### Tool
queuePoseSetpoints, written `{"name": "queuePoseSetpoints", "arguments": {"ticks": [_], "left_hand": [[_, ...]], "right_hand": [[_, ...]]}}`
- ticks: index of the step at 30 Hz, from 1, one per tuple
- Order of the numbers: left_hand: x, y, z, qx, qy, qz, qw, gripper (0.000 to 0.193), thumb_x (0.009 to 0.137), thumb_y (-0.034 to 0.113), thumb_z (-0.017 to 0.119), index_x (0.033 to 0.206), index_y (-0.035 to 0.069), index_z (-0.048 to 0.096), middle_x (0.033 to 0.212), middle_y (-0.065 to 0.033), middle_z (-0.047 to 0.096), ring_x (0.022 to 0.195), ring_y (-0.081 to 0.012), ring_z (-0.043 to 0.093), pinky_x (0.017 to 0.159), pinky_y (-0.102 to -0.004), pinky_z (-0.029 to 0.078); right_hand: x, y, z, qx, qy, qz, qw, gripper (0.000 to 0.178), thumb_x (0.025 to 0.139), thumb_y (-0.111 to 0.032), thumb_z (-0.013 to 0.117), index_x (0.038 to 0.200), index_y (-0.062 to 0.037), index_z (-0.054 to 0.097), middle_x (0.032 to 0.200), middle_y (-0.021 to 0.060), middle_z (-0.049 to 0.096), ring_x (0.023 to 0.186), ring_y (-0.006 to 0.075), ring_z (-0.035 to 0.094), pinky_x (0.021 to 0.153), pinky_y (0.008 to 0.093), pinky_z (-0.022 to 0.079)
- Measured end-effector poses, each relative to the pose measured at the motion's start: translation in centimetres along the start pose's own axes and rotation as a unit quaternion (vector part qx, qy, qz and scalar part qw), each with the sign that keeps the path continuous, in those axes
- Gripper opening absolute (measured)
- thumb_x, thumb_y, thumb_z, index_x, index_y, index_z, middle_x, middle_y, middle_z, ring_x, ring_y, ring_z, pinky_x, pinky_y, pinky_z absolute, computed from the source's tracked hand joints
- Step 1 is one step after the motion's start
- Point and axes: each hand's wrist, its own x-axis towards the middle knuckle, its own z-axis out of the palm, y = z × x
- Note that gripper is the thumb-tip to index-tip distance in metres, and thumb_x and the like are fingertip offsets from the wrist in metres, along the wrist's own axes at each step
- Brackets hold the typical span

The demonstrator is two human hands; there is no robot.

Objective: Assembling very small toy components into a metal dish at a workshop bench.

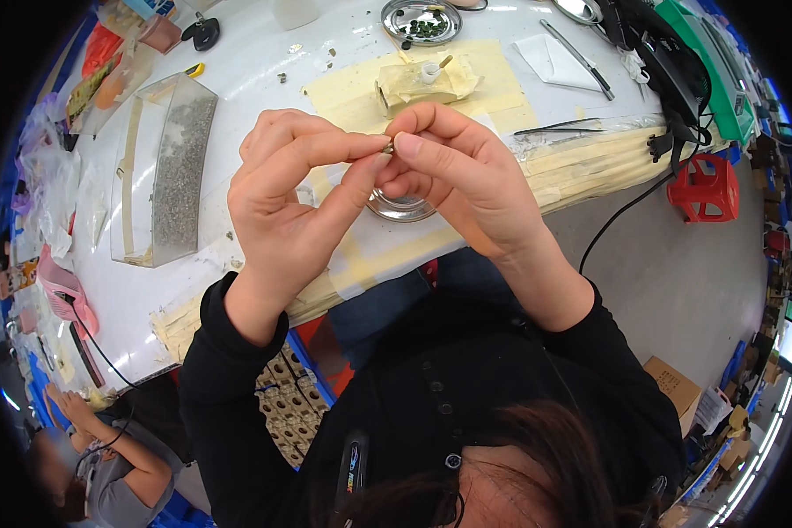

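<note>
My left hand (295, 198) and my right hand (453, 172) meet above the white table's (238, 79) near edge. Between their thumbs and forefingers they pinch one tiny dark metal part (387, 149). Both sets of fingertips touch it, and most of it is hidden by them. Just below the hands a small round metal dish (399, 208) sits on the table, partly covered by my right hand. Both black sleeves come up from the lower edge.
A clear plastic box (163, 172) of grey bits stands at the left. A taped block with a small white cup (427, 77), a metal plate of dark pieces (421, 22), tweezers (554, 130) and paper lie farther back. A red stool (704, 187) stands right; another person (106, 466) sits lower left.
</note>
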Motion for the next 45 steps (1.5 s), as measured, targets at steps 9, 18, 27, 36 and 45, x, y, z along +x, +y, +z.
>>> {"name": "queuePoseSetpoints", "arguments": {"ticks": [9, 18, 27, 36, 45], "left_hand": [[-0.1, -0.6, -0.1, 0.005, 0.008, 0.007, 1.000, 0.021, 0.069, 0.002, 0.079, 0.089, 0.009, 0.076, 0.079, -0.0018, 0.064, 0.077, -0.0165, 0.056, 0.072, -0.0288, 0.039], [0.0, -0.5, -0.1, 0.022, 0.010, 0.024, 0.999, 0.023, 0.068, 0.002, 0.080, 0.089, 0.011, 0.076, 0.077, -0.0006, 0.065, 0.074, -0.0159, 0.056, 0.070, -0.0285, 0.038], [-0.2, -0.6, -0.5, 0.024, -0.032, 0.055, 0.998, 0.021, 0.077, -0.007, 0.073, 0.097, -0.001, 0.072, 0.088, -0.0062, 0.063, 0.084, -0.0161, 0.055, 0.076, -0.0268, 0.042], [-0.1, -0.1, 0.0, -0.059, -0.013, -0.031, 0.998, 0.022, 0.071, -0.001, 0.078, 0.091, 0.008, 0.076, 0.081, -0.0033, 0.065, 0.079, -0.0153, 0.057, 0.073, -0.0269, 0.042], [-0.1, -0.1, 0.0, -0.081, -0.023, -0.057, 0.995, 0.016, 0.076, -0.002, 0.076, 0.091, 0.003, 0.074, 0.084, -0.0043, 0.067, 0.083, -0.0146, 0.057, 0.074, -0.0266, 0.044]], "right_hand": [[-0.1, 0.2, 0.1, -0.072, 0.018, -0.034, 0.997, 0.020, 0.100, -0.013, 0.053, 0.108, 0.0018, 0.062, 0.096, 0.0098, 0.068, 0.088, 0.0151, 0.069, 0.080, 0.0270, 0.058], [-0.2, 0.3, 0.2, -0.072, 0.018, -0.042, 0.996, 0.023, 0.097, -0.016, 0.061, 0.109, 0.0040, 0.063, 0.097, 0.0108, 0.069, 0.087, 0.0152, 0.069, 0.080, 0.0272, 0.058], [-0.2, 0.3, 0.3, -0.082, 0.017, -0.058, 0.995, 0.020, 0.097, -0.016, 0.061, 0.105, 0.0023, 0.061, 0.097, 0.0102, 0.068, 0.087, 0.0151, 0.069, 0.080, 0.0266, 0.058], [0.0, 0.4, 0.1, -0.033, 0.003, -0.006, 0.999, 0.020, 0.098, -0.017, 0.059, 0.105, 0.0017, 0.061, 0.096, 0.0099, 0.067, 0.087, 0.0159, 0.069, 0.080, 0.0269, 0.058], [0.3, -2.0, -0.7, -0.358, 0.106, -0.287, 0.882, 0.015, 0.095, -0.012, 0.063, 0.098, 0.0024, 0.064, 0.095, 0.0058, 0.068, 0.079, 0.0082, 0.064, 0.070, 0.0229, 0.053]]}}
